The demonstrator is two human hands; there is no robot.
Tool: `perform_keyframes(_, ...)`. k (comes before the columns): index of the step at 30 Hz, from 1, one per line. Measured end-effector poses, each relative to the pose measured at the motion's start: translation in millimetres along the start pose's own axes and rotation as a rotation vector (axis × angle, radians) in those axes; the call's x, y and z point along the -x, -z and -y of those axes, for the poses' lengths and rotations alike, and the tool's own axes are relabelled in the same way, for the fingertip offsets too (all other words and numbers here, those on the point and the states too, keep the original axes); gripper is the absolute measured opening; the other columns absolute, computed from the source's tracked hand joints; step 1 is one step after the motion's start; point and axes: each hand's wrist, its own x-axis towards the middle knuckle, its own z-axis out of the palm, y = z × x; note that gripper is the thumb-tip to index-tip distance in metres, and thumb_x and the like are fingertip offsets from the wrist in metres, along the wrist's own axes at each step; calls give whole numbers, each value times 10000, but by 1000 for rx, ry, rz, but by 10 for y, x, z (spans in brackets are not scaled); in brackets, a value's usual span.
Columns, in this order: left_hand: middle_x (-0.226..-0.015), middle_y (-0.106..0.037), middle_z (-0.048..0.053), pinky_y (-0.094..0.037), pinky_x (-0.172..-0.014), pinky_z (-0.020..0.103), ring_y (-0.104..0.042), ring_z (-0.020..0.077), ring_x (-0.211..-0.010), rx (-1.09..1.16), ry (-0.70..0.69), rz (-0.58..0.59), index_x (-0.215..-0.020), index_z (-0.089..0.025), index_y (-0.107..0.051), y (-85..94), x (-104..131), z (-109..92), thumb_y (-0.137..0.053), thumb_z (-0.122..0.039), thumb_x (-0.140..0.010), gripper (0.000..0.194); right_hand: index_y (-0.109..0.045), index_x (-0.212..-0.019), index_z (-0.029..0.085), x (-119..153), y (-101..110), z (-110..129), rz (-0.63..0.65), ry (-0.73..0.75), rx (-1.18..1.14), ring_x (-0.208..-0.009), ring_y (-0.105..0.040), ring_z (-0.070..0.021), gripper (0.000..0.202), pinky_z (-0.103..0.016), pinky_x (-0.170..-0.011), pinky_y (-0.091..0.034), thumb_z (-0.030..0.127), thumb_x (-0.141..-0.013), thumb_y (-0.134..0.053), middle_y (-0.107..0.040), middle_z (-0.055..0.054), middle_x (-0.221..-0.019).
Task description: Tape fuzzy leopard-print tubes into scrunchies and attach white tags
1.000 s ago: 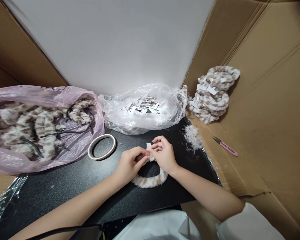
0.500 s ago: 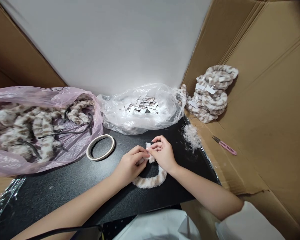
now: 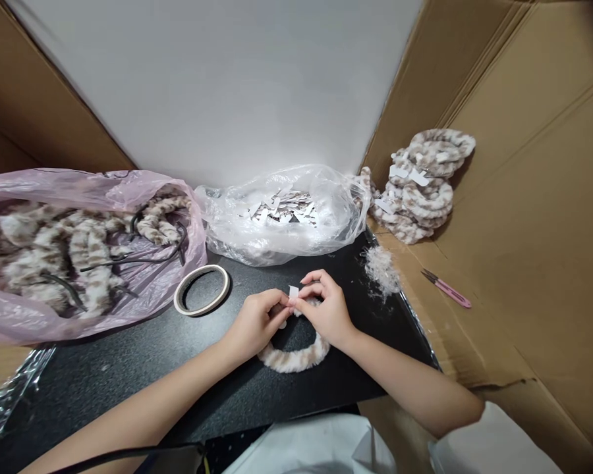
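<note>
A small white paper tag [image 3: 293, 291] stands up between the fingertips of my two hands. My left hand [image 3: 254, 324] is closed in a pinch at the tag's lower left. From the other side, my right hand [image 3: 332, 315] pinches the tag with thumb and forefinger, its other fingers bent above. Under both hands a fluffy white and beige headband [image 3: 296, 359] lies curved on the black table [image 3: 217, 395]. Its far part is partly hidden by my fingers. Whether the tag is fastened round the band cannot be made out.
A tape roll [image 3: 178, 301] lies left of my hands. Behind it is a pink bag [image 3: 148, 316] of plush bands with black cords. A clear bag [image 3: 257, 253] holds paper tags. On the right are a lint clump [image 3: 381, 270], pink thread snips [image 3: 447, 288] and stacked tagged headbands [image 3: 420, 197].
My fingertips have shifted slightly on the tag, and more of the headband's far part shows behind my right hand. The whole view has moved a little.
</note>
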Motion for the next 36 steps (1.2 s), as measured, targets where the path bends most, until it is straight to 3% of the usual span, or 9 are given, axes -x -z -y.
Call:
perform_keyframes(10, -584, -500, -62, -312, -498, 178, -429, 75, -497, 145, 65, -98, -745, -180, -455, 4, 52, 3, -587, -277, -834, 187, -519, -844, 231, 76, 54, 39, 71, 179, 55, -652, -683, -174, 264, -274, -625, -522, 227, -693, -735, -662, 12, -702)
perform_keyframes(16, -763, -625, -12, -416, -624, 215, -587, 116, -676, 329, 109, -102, -840, -200, -410, -10, 53, -2, -593, -228, -823, 186, -558, -799, 224, 26, 137, -13, 145, 406, 214, -646, -633, -138, 151, -244, -586, -496, 172, -734, -684, -610, 1, -759)
perform_keyframes(19, -790, -631, -12, -437, -605, 212, -590, 111, -664, 567, 233, -51, -811, -203, -388, 4, 30, -16, -652, -264, -788, 272, -577, -839, 224, -19, 170, -40, 183, 543, 264, -666, -608, -141, 149, -254, -603, -499, 134, -747, -652, -612, -3, -759)
perform_keyframes(25, -655, -568, -51, -389, -522, 155, -512, 53, -546, 971, 512, 186, -718, -176, -394, 113, -33, 31, -784, -229, -650, 399, -580, -821, 234, -84, 196, -24, 179, 900, 390, -658, -565, -142, 151, -302, -699, -494, 89, -795, -611, -618, 21, -668)
perform_keyframes(30, -616, -545, -59, -368, -501, 149, -501, 52, -528, 1070, 588, 144, -690, -176, -394, 112, -42, 45, -816, -222, -608, 433, -610, -805, 220, -96, 207, 4, 165, 987, 462, -644, -526, -131, 105, -292, -687, -473, 118, -829, -610, -529, 19, -645)
perform_keyframes(36, -586, -546, -59, -367, -493, 144, -490, 50, -510, 1063, 619, 140, -705, -160, -463, 107, -29, -8, -818, -221, -596, 376, -645, -798, 216, -128, 245, -4, 170, 975, 520, -663, -505, -137, 54, -300, -703, -457, 190, -843, -631, -500, 11, -653)
